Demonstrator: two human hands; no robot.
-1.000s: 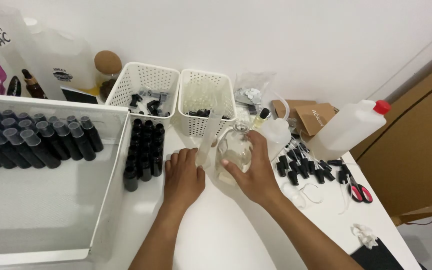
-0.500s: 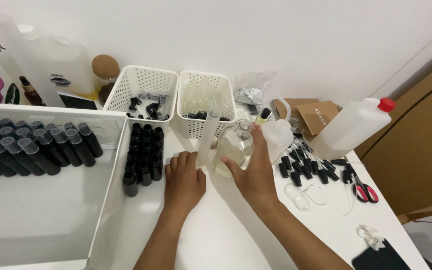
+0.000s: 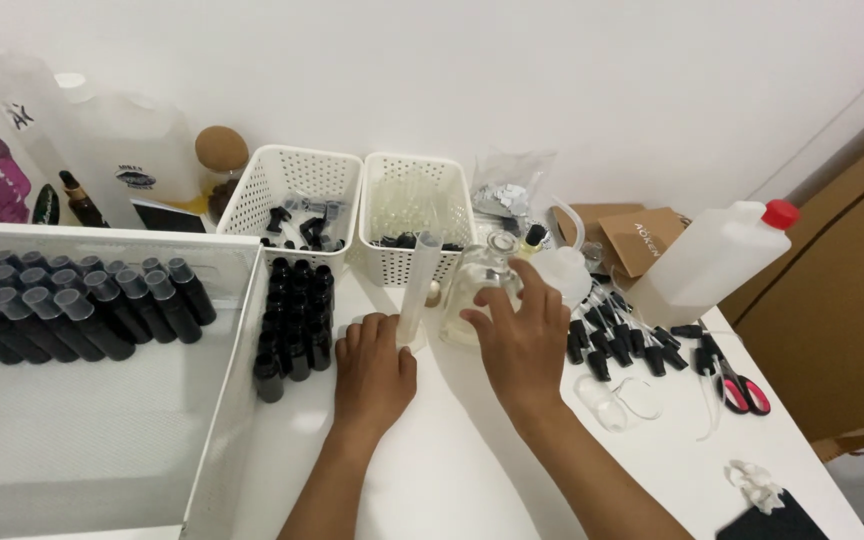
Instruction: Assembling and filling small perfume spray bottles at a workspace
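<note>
A: The left hand (image 3: pixel 372 375) lies flat on the white surface (image 3: pixel 452 470), fingers touching the base of the clear tube (image 3: pixel 417 290), gripping nothing.

B: The tube stands upright, long axis vertical (light, easily tipped). The right hand (image 3: pixel 522 340) grasps the glass flask (image 3: pixel 472 295) just beside it: smooth, probably fragile, best held round its belly.

1 head view looks steeply down, close over the white table (image 3: pixel 472 480).

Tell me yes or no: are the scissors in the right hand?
No, the right hand grips a clear glass flask; the scissors lie on the table.
</note>
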